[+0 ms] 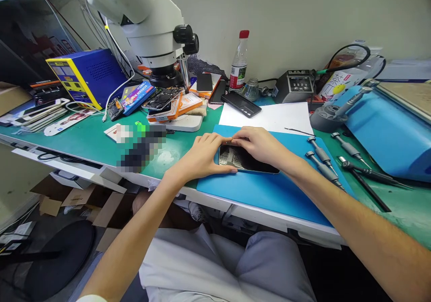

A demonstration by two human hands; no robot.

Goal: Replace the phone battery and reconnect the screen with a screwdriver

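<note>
An opened phone lies flat on a blue work mat near the bench's front edge, its insides showing at the left end. My left hand grips the phone's left end, thumb below and fingers curled over the top edge. My right hand lies over the phone's upper edge, fingertips pressed down beside the left hand's. Both hands touch the phone.
Several screwdrivers and black tweezers lie right of the mat. A white sheet with a dark phone is behind it. A microscope, a blue box, a water bottle and a soldering station stand further back.
</note>
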